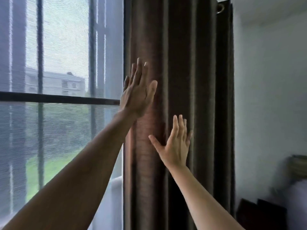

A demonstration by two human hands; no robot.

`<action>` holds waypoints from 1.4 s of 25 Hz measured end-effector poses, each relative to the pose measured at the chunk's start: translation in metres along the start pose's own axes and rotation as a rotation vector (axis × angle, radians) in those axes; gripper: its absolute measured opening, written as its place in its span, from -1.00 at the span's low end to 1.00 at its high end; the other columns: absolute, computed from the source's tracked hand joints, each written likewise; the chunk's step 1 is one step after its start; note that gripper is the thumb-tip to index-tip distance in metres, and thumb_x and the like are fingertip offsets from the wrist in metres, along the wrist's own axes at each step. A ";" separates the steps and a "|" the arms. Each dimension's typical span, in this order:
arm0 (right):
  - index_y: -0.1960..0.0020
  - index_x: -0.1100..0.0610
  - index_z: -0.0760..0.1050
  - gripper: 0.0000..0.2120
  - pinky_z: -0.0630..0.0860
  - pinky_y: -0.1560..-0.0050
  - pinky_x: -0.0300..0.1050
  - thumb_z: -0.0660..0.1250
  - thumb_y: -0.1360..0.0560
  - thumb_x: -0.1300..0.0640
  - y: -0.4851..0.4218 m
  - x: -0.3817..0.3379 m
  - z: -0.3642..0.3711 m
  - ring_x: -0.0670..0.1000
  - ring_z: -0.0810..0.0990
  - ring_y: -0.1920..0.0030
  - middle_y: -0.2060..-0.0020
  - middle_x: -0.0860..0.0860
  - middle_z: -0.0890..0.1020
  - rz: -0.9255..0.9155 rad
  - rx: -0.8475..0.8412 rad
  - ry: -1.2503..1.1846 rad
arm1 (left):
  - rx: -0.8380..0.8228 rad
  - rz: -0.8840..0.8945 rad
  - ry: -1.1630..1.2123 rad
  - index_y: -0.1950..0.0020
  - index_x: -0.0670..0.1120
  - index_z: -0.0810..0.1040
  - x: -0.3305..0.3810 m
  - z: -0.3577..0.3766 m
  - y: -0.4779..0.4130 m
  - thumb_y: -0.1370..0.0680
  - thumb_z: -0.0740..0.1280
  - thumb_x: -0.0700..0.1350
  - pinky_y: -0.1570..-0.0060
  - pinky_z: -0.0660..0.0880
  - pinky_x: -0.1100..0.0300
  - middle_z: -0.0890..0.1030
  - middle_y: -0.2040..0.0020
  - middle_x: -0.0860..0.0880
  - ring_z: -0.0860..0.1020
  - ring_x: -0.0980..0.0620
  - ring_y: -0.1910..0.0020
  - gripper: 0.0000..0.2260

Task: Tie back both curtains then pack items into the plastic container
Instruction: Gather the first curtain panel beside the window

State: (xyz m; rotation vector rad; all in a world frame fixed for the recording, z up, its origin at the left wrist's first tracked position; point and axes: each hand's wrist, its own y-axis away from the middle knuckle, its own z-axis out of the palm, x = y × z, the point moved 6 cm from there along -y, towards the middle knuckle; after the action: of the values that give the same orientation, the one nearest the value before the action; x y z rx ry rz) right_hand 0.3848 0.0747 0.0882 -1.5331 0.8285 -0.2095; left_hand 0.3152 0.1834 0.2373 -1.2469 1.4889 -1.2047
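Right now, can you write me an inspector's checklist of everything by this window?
Surface: nothing seen; no table or floor in view.
Job's things: the brown curtain hangs bunched in folds beside the window; no tie-back or plastic container seen.
Clutter: dark shapes low on the right, too blurred to name.
Hands: the left hand lies flat, fingers straight, on the curtain's window-side edge. The right hand is lower, fingers spread against the folds. Neither grips the cloth.
Cables: nothing seen.
Surroundings: a window with a mesh screen, a building outside, and a pale wall to the right of the curtain.
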 end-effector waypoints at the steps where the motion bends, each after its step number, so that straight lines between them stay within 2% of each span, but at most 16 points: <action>1: -0.51 0.08 -0.06 -0.04 -0.06 -0.47 0.16 0.23 -0.36 -0.41 0.001 0.011 0.005 0.08 0.01 -0.53 -0.52 0.12 0.11 0.005 -0.025 -0.001 | -0.007 -0.038 0.010 -0.55 -0.03 -0.07 0.000 0.014 -0.002 -0.63 -0.03 0.10 -0.43 -0.18 0.12 -0.11 -0.57 -0.06 -0.13 -0.01 -0.54 -0.47; 4: -0.52 0.07 -0.13 0.04 -0.22 -0.46 0.07 0.21 -0.31 -0.47 0.001 0.034 0.025 0.04 -0.08 -0.53 -0.54 0.10 0.05 0.006 -0.107 -0.026 | -0.071 -0.137 0.008 -0.54 0.09 -0.12 -0.002 0.056 -0.008 -0.60 -0.06 0.21 -0.46 -0.18 -0.04 -0.17 -0.57 -0.04 -0.18 -0.02 -0.54 -0.45; 7: -0.52 0.08 -0.22 0.09 -0.29 -0.44 0.04 0.21 -0.29 -0.47 -0.008 0.056 0.045 0.03 -0.17 -0.53 -0.55 0.09 -0.05 0.007 -0.155 -0.018 | -0.155 -0.127 -0.052 -0.51 0.21 -0.17 0.000 0.096 -0.012 -0.55 -0.04 0.31 -0.42 -0.21 -0.15 -0.22 -0.56 0.00 -0.22 -0.03 -0.53 -0.41; 12: -0.49 0.01 -0.35 0.11 -0.32 -0.43 0.02 0.31 -0.30 -0.40 -0.034 0.102 0.065 0.04 -0.25 -0.52 -0.54 0.14 -0.16 0.055 -0.134 -0.041 | -0.208 -0.095 -0.096 -0.51 0.17 -0.22 0.006 0.146 -0.021 -0.48 0.04 0.39 -0.42 -0.18 -0.21 -0.25 -0.55 -0.02 -0.23 -0.06 -0.53 -0.27; 16: -0.50 0.02 -0.31 0.10 -0.34 -0.42 0.01 0.34 -0.31 -0.36 -0.052 0.136 0.081 0.00 -0.30 -0.50 -0.54 0.14 -0.15 0.100 -0.080 -0.080 | -0.216 -0.083 -0.054 -0.52 0.12 -0.25 0.011 0.195 -0.038 -0.45 0.10 0.40 -0.43 -0.15 -0.21 -0.25 -0.55 -0.06 -0.24 -0.09 -0.52 -0.19; 23: -0.53 0.09 -0.21 0.14 -0.25 -0.43 0.09 0.36 -0.26 -0.39 -0.104 0.219 0.098 0.08 -0.14 -0.54 -0.54 0.15 -0.06 0.173 0.043 0.012 | -0.153 0.013 0.105 -0.52 0.09 -0.23 0.037 0.289 -0.082 -0.45 0.12 0.40 -0.43 -0.09 -0.19 -0.23 -0.56 -0.06 -0.20 -0.13 -0.53 -0.17; 27: -0.54 0.12 -0.21 0.17 -0.29 -0.42 0.05 0.40 -0.25 -0.36 -0.131 0.273 0.101 0.11 -0.10 -0.54 -0.54 0.16 -0.05 0.233 0.098 0.104 | -0.194 0.061 0.158 -0.51 0.15 -0.23 0.056 0.352 -0.103 -0.42 0.08 0.45 -0.43 -0.08 -0.21 -0.27 -0.55 -0.06 -0.23 -0.15 -0.52 -0.18; 31: -0.54 0.14 -0.19 0.18 -0.20 -0.47 0.13 0.41 -0.24 -0.36 -0.143 0.337 0.107 0.13 -0.05 -0.54 -0.54 0.17 0.00 0.309 0.149 0.213 | -0.258 0.106 0.247 -0.51 0.17 -0.25 0.085 0.426 -0.104 -0.40 0.11 0.46 -0.43 -0.05 -0.20 -0.29 -0.54 -0.09 -0.23 -0.21 -0.51 -0.15; 35: -0.54 0.15 -0.16 0.16 -0.15 -0.47 0.14 0.37 -0.24 -0.38 -0.166 0.400 0.110 0.14 0.01 -0.54 -0.53 0.18 0.05 0.312 0.169 0.307 | -0.237 0.125 0.297 -0.51 0.16 -0.24 0.116 0.490 -0.110 -0.39 0.11 0.46 -0.43 -0.02 -0.22 -0.27 -0.54 -0.12 -0.23 -0.26 -0.50 -0.14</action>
State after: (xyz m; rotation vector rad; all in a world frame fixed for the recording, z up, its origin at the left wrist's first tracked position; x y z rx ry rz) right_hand 0.7984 -0.0935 0.0869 -1.2099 1.2482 -0.2811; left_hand 0.7912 -0.0133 0.2475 -1.1408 1.9450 -1.1937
